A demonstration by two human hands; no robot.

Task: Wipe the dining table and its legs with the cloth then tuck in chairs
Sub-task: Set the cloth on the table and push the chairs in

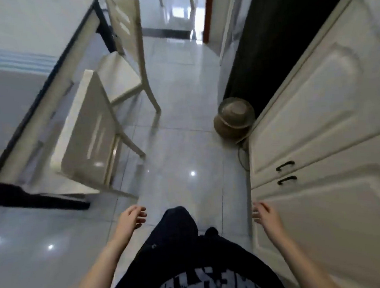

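The floor [181,167] was pale glossy tile, reflecting several points of light, and ran from the lower frame up to a doorway at upper centre. The table [19,92] occupied the left side of the frame, its top light and glossy with a dark edge running diagonally; one dark leg [107,37] showed at upper left. Two cream chairs stood along that edge: the near chair [87,137] at centre left with its back toward the camera, and the far chair [127,58] above it, its seat partly under the table. White cabinets [331,116] filled the right side, with two dark handles [286,173] counted one above the other. One round metal pot [234,120] sat on the floor at centre right, just beside the cabinets, with a thin cord trailing below it. A dark opening lay above the pot. The person wore dark clothing with pale print. The left hand [132,217], lower centre, hung loosely open and held nothing. The right hand [264,212], lower right, near the cabinet face, was likewise loosely open and unburdened. No cloth was visible.
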